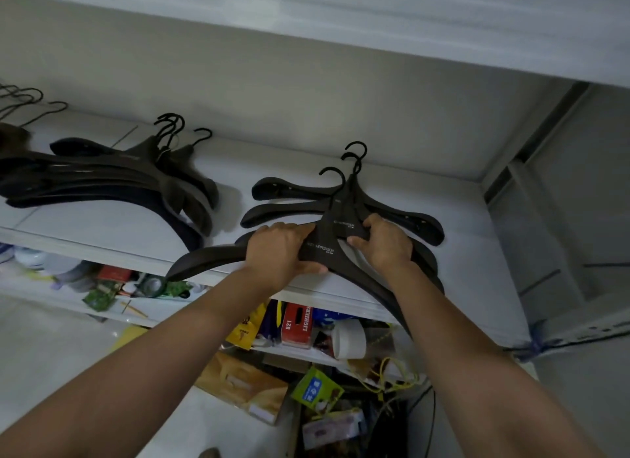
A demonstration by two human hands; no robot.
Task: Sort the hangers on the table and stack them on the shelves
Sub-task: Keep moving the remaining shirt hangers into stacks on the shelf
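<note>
Both hands are clamped on: my left hand [279, 249] wraps the front hanger [320, 251] at its shoulder, thumb underneath, and my right hand [385, 244] pinches beside the neck. It overhangs the shelf [119, 225] edge, resting on the fanned stack [300, 189]. I'd slide it inward, hook over hooks, arms level so nothing tips.

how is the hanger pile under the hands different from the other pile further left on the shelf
The right pile is gripped by the left hand and right hand; the left pile lies untouched. The right pile's front hanger overhangs the shelf edge; the left pile seems to stay on it. The left pile looks thicker than the right pile. Both are dark hangers with hooks toward the wall.
</note>
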